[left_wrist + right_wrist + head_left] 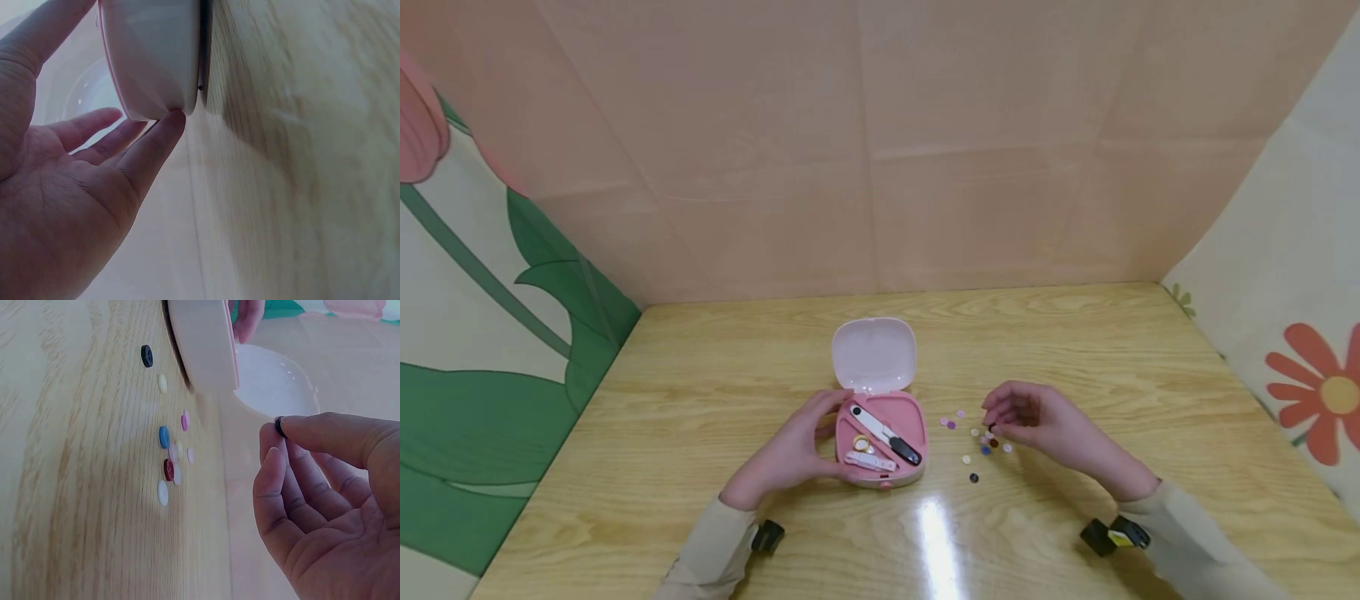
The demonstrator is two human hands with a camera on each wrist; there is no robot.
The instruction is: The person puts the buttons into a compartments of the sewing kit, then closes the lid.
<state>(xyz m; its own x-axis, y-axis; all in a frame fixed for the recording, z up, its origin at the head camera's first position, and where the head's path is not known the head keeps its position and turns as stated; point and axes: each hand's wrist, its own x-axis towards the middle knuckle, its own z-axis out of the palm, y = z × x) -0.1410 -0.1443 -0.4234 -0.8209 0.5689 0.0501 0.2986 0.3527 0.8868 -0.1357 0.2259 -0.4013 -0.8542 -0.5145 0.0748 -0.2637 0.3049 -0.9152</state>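
My left hand [790,450] holds the side of a small pink box [906,414], its thumb near the front edge and its fingers toward the back corner. The box stands on the table with its pale lid [874,357] raised. Inside lie a long white-and-black tool [886,435], a gold-rimmed ring-like piece [861,443] and a pale pink clip-like piece [871,461]. Right of the box, my right hand [1056,427] pinches a black button [280,427] between thumb and fingertip, above loose buttons. In the left wrist view, fingertips touch the box's pale outer wall [153,56].
Several buttons lie scattered on the wooden table [700,375], among them a blue button [164,437], a dark red button [169,469] and another black button [973,477]. A plain pinkish backdrop [865,167] rises at the back edge, with flower-printed cloth at both sides.
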